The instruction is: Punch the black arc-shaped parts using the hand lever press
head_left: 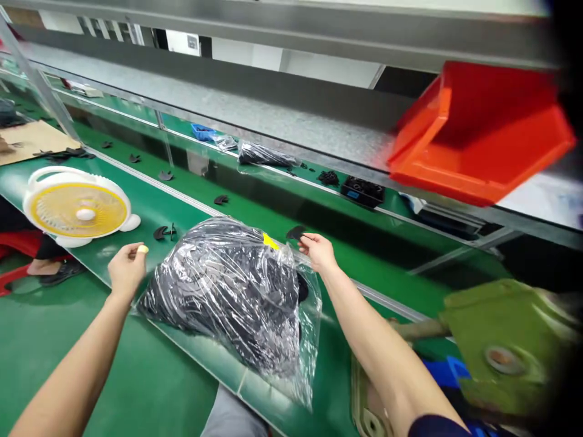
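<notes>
A big clear plastic bag [228,285] full of black parts lies on the green bench, with a yellow patch near its top. Past its right end, my right hand [320,250] pinches a flat, curved black plastic piece [296,232] over the green belt. My left hand [126,270] is closed in a pinch to the left of the bag. Something small and pale yellow [143,249] shows at its fingertips; I cannot tell whether it is a finger cover or a held piece. Two black curved pieces [161,232] rest on the bench between that hand and the fan.
A white and yellow fan [84,209] lies at left. Several black pieces [166,176] are spaced along the belt. An orange bin [483,145] sits on the metal shelf overhead. A green machine [501,346] stands at right. Behind the belt is a black tray [363,191].
</notes>
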A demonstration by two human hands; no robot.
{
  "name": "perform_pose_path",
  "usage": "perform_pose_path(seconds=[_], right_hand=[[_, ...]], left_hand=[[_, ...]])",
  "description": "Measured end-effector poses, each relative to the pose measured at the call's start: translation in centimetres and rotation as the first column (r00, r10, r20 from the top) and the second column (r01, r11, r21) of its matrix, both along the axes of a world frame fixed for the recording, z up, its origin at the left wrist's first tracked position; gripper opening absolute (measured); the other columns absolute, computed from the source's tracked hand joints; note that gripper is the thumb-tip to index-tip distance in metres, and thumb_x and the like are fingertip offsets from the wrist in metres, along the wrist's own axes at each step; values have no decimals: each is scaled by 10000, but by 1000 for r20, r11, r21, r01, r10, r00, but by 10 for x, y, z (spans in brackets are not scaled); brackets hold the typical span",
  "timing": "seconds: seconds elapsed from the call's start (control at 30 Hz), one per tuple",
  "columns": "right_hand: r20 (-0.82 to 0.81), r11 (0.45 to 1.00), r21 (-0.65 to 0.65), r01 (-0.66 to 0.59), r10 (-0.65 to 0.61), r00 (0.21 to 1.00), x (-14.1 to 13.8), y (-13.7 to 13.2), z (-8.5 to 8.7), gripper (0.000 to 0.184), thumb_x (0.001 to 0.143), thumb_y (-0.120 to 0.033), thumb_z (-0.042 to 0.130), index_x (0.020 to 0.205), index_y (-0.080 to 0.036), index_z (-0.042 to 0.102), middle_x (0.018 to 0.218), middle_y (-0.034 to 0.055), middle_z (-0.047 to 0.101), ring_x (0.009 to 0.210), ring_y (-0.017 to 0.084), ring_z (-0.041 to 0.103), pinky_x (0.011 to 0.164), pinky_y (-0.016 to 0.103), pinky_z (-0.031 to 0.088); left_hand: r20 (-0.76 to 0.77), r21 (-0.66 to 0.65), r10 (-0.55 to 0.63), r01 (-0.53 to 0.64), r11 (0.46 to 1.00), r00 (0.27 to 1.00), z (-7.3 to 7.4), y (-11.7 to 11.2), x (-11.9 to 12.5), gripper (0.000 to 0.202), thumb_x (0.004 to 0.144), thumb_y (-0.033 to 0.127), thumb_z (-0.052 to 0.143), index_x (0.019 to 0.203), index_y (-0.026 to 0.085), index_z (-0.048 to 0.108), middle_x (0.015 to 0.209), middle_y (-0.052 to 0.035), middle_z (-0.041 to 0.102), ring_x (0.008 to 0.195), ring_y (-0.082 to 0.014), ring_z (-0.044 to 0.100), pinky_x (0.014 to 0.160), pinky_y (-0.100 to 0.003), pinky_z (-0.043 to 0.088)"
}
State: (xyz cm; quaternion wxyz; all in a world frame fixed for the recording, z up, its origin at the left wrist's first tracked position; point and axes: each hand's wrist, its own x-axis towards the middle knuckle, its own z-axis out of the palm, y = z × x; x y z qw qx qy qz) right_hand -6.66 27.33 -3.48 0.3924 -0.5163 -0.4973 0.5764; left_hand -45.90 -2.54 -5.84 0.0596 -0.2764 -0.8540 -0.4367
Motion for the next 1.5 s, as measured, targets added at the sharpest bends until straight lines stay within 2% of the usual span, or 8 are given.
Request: perform_pose_path(seconds=[0.17,0.37,0.6,0.73,0.93,1.07,1.27,1.5], right_hand=[[207,999,9,-45,42,977,-48,70,-30,411,901,-431,593,1230,-187,565,1257,87,608,1090,210,619,919,449,561],[529,993,68,-99,48,847,-45,93,-73,408,899,-429,596,1226,-186,569,1259,87,608,1093,211,618,921,449,559],[804,947,199,-251,-12,595,-40,120,-30,375,908,-431,580,1209,-209,583,1278,88,602,1107,206,608,937,444,554],[843,840,286,-462,9,538,-129,144,-13,342,917,-424,567,1187,-216,597,1279,85,605,1110,199,606,956,441,544],[823,605,329,-725,193,534,-318,145,-52,396,889,-419,612,1212,-191,582,1318,92,582,1182,235,580,997,493,519],[765,548,311,-777,341,546,-380,146,-71,384,887,-413,616,1198,-189,590,1317,90,583,1193,237,573,1007,499,511],[563,634,186,-751,558,610,-387,143,-73,360,903,-421,593,1175,-186,594,1215,77,627,1056,194,625,904,426,564],[125,707,96,-701,690,713,-322,104,-42,327,904,-425,595,1102,-166,611,1089,57,666,957,164,653,838,385,587]], left_hand=[[93,-305,46,-16,952,995,-34,14,-38,331,878,362,517,1043,129,684,951,-67,715,910,-243,647,868,-380,512],[-108,-444,-89,32,896,990,-52,25,-46,382,905,377,432,1116,150,656,1104,-148,699,1035,-309,630,863,-411,498],[-153,-470,-83,2,883,985,-60,26,-46,359,910,375,438,1113,175,655,1070,-122,701,999,-301,631,831,-396,494],[-238,-463,-80,-41,885,968,-64,29,-42,332,920,357,437,1093,180,659,1083,-117,691,1005,-295,619,838,-388,484],[-309,-377,-48,-76,923,950,-73,25,-38,285,922,330,465,1074,177,652,1070,-99,684,1002,-260,623,829,-342,481],[-310,-405,-56,-78,911,949,-74,26,-37,274,921,323,475,1071,184,658,1062,-91,687,989,-258,619,838,-336,472],[-261,-417,-61,-55,907,963,-74,27,-37,281,920,309,464,1070,177,663,1076,-97,688,1001,-266,613,869,-353,461],[-261,-395,-55,-55,917,964,-75,26,-39,299,917,309,448,1058,173,674,1060,-100,690,985,-276,613,862,-362,457]])
